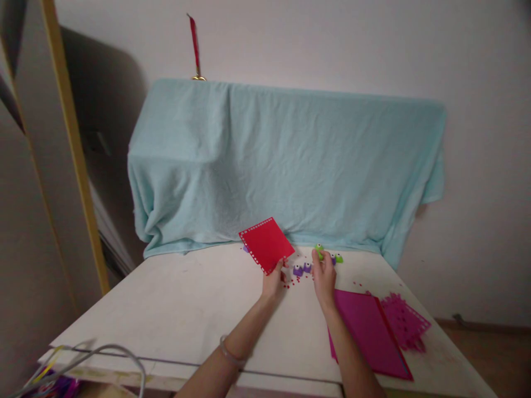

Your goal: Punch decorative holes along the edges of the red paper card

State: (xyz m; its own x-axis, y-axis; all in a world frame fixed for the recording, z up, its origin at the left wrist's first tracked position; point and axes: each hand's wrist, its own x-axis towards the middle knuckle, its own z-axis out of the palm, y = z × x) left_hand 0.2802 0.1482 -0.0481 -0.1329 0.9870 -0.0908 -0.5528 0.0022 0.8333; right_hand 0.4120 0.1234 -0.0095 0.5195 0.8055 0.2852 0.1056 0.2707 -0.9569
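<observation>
My left hand (pixel 274 281) grips the lower right corner of a red sheet of paper (pixel 269 246), which is tilted above the table. Rows of small punched holes run along the sheet's upper and left edges. To its right, my right hand (pixel 325 273) is closed around a small green craft punch (pixel 318 248). Between my hands, purple punches (pixel 298 270) sit on the table among tiny red paper cutouts (pixel 286 286). Another green punch (pixel 339 258) stands just beyond my right hand, beside a partly hidden purple one.
A stack of magenta and red sheets (pixel 365 326) lies under my right forearm. Punched pink paper pieces (pixel 404 323) are heaped beside it on the white table (pixel 166 309). A light blue cloth (pixel 290 166) hangs behind. A grey cable (pixel 120 349) loops at the front left.
</observation>
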